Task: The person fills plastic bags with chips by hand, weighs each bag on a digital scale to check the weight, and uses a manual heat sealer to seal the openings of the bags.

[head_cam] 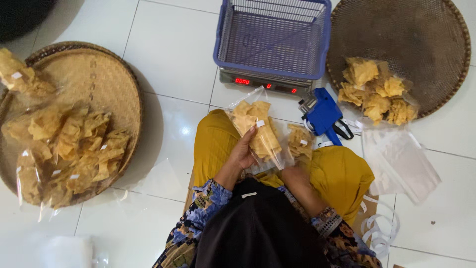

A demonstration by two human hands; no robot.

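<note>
Crackers, yellow and crinkled, fill the clear plastic bag [258,131] that my left hand [243,151] grips upright above my mustard-yellow lap. My right hand [293,173] rests beside a second, smaller bag [299,141]; I cannot tell its grasp. Just beyond lie a blue label gun [323,115] and a scale [265,83] bearing a blue mesh basket [272,34]. Round woven trays [99,79] flank me on the tiled floor.
</note>
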